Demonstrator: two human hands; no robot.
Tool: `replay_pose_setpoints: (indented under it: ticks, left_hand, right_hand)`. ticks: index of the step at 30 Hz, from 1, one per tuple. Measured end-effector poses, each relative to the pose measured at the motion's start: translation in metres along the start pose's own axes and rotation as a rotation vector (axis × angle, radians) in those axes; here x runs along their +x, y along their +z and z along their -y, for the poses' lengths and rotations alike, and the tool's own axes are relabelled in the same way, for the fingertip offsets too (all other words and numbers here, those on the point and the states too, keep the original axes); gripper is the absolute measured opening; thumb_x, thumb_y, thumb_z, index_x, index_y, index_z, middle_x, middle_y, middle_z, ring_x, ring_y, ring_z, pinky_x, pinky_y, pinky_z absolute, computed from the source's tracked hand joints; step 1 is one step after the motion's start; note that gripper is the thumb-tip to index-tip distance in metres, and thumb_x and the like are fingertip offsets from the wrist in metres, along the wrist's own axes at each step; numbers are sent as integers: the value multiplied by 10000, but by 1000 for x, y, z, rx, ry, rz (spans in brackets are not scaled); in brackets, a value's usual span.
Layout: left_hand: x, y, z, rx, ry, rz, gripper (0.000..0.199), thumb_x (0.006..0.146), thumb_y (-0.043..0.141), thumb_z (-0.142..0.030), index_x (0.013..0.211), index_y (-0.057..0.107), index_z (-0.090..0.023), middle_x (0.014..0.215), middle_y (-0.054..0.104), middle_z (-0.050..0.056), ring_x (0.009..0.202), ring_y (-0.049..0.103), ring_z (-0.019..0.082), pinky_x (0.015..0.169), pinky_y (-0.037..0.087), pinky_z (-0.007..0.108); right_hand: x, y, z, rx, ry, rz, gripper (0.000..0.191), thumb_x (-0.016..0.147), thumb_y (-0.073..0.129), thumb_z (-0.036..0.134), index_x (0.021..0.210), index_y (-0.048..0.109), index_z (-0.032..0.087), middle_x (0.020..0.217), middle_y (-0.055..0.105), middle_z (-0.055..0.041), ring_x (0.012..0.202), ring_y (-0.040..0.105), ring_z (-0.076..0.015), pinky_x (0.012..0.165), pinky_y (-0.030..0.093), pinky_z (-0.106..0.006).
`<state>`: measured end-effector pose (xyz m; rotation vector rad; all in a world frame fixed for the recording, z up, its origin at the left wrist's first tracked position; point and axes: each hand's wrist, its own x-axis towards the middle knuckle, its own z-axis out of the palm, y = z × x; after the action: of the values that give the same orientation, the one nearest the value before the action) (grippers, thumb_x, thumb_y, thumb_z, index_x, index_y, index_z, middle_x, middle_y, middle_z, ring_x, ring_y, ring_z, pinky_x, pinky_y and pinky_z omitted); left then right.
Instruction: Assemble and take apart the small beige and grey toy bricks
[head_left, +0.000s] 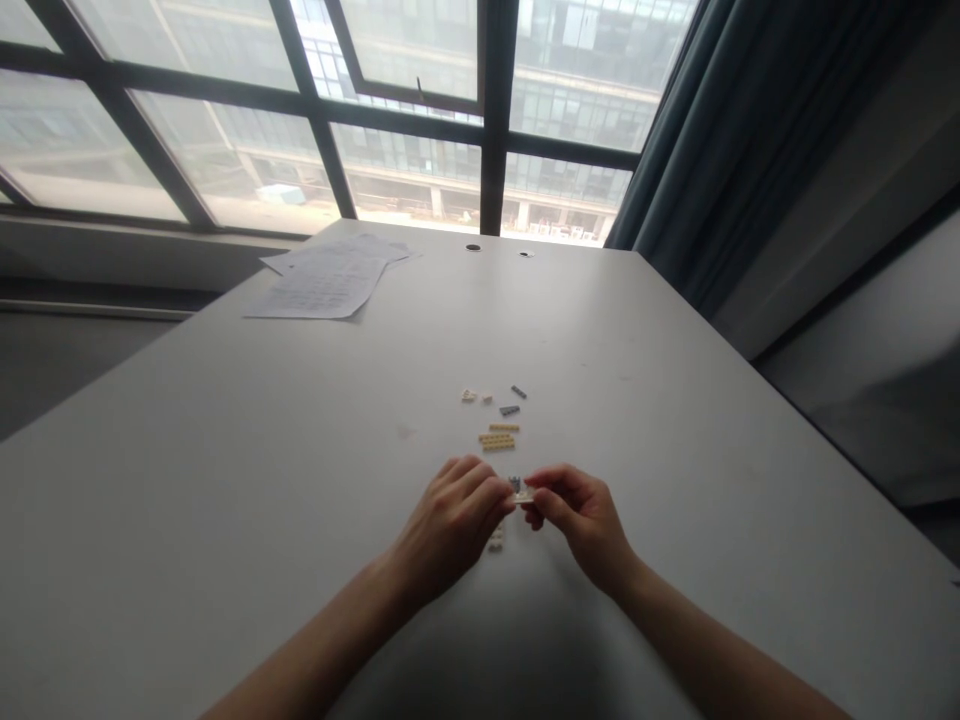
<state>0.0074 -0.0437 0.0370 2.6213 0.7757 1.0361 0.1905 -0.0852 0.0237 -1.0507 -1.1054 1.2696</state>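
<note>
Between my two hands is a small white building-brick plate (523, 496) with a grey piece (514, 483) at its far side. My left hand (459, 515) pinches the plate's left end. My right hand (581, 515) grips its right end between thumb and fingers. Partly hidden by my left hand, a pale studded brick piece (496, 538) shows on the near side. Just beyond my hands lie several tan studded strips (498, 441), and past them another thin tan strip (504, 428).
Two dark grey pieces (510, 410) and small white pieces (469, 396) lie farther out on the white table (225, 500). Printed papers (322, 285) rest at the far left. A window stands behind the table, with a dark curtain (690, 150) on the right.
</note>
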Motion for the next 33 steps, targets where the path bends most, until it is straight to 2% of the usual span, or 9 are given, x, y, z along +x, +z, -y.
replay_pose_setpoints:
  ticks: [6,11,15,18,22,25,28,33]
  left_hand:
    - [0,2,-3,-28,-66,-20,268,936,428,-198,679,500,-173,661,514,14,675,439,150,657,381,279]
    - [-1,5,-1,-84,-132,1,279,942,416,-196,668,469,-179,655,515,6,663,429,146,647,375,273]
    - [-3,7,-2,-96,-175,-26,275,944,418,-209,675,470,-178,658,509,6,673,434,150,664,373,280]
    - [-3,7,-4,-111,-197,-54,277,947,415,-214,682,486,-176,668,516,9,681,440,150,670,373,281]
    - [-3,7,-6,-131,-221,-46,295,948,430,-258,676,508,-175,663,529,7,672,444,146,679,375,283]
    - [-3,9,-6,-144,-217,-56,292,942,454,-283,681,526,-174,655,534,5,672,449,146,678,373,284]
    - [-3,8,-5,-129,-205,-64,262,935,470,-268,706,555,-173,668,549,8,690,457,150,686,373,292]
    - [-1,-7,-1,-24,-164,-80,180,917,476,-203,786,595,-173,744,584,33,764,469,172,735,389,324]
  right_hand:
    - [-2,0,0,-120,-39,23,148,770,697,334,798,678,190,647,652,-5,573,592,-129,563,497,-259]
    - [-3,-2,2,-229,-97,15,135,781,683,281,893,691,205,743,687,-24,648,623,-148,616,515,-277]
    - [-5,-3,5,-408,-180,33,106,766,687,226,868,697,202,770,702,-31,672,635,-156,654,519,-281]
    - [-6,-1,6,-489,-217,56,142,754,687,188,894,690,210,749,698,-12,655,633,-142,656,516,-263]
    - [-9,3,5,-579,-325,99,292,758,663,148,1041,665,219,739,674,9,647,612,-119,644,503,-231]
    - [-10,4,4,-602,-371,112,326,776,660,165,1098,648,216,704,648,23,622,593,-103,622,491,-207]
    - [-7,3,6,-632,-379,121,285,788,671,201,1072,656,197,686,637,23,598,576,-98,613,480,-204]
    - [-4,-10,16,-839,-327,115,322,742,741,327,1020,674,179,663,600,16,593,535,-120,616,454,-240]
